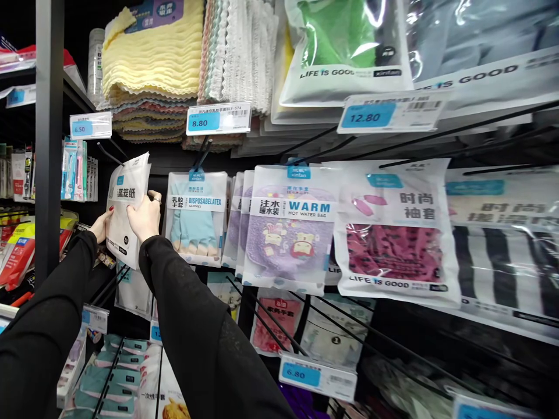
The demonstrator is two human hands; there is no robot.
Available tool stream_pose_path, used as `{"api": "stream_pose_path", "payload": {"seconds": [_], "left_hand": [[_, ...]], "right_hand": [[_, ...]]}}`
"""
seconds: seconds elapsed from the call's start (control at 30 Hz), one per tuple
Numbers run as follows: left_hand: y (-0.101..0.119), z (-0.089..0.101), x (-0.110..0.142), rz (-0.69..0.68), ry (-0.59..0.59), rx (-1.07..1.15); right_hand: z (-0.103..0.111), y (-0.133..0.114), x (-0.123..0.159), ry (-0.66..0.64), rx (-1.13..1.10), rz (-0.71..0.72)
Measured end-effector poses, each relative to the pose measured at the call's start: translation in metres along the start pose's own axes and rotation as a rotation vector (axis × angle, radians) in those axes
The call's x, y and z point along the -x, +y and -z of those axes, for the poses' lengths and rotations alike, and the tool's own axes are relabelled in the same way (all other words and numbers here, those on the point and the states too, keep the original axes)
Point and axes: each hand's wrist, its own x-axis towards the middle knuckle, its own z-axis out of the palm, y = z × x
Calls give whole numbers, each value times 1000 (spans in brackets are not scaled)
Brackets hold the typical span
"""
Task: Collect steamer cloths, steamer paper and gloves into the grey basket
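Observation:
A white packet of steamer paper (121, 203) with a blue tag and dark print is between my two hands, close under a hook rod at the left. My left hand (102, 225) is closed on its left edge, partly hidden behind it. Along its right edge my right hand (146, 216) grips it, thumb on the front and fingers behind; a ring shows on one finger. Just right of that hand hangs a packet of light blue latex gloves (196, 218), apart from it. The packet's top leans toward the hook; whether it still hangs there I cannot tell.
Hot water bag packets (288, 230) and a sleeve cover packet (397, 233) hang to the right. Yellow cloths (152, 64) are stacked above. Black hook rods with price tags (218, 119) jut outward. A dark upright post (48, 139) stands at the left. More packets (277, 320) hang below.

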Motion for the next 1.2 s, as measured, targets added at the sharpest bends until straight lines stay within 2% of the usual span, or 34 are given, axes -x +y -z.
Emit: {"api": "stream_pose_path", "payload": {"seconds": [0.3,0.5,0.6,0.73,0.83,1.03,1.2], "left_hand": [[0,1,0,0,-6,-2],[-1,-3,3,-22,10,21],[-2,-5,2,-22,17,30],[-3,-4,1,-17,26,43],[-4,-1,2,-23,37,65],[-2,-5,16,-65,24,131],[8,-18,41,-102,7,157]], "right_hand": [[0,0,2,14,6,14],[2,4,-5,-90,11,33],[1,11,-11,-161,-116,-10],[3,22,-18,-160,-238,11],[12,23,-28,-170,-225,54],[38,12,-51,-291,-276,105],[65,-7,-36,-298,-323,105]]}}
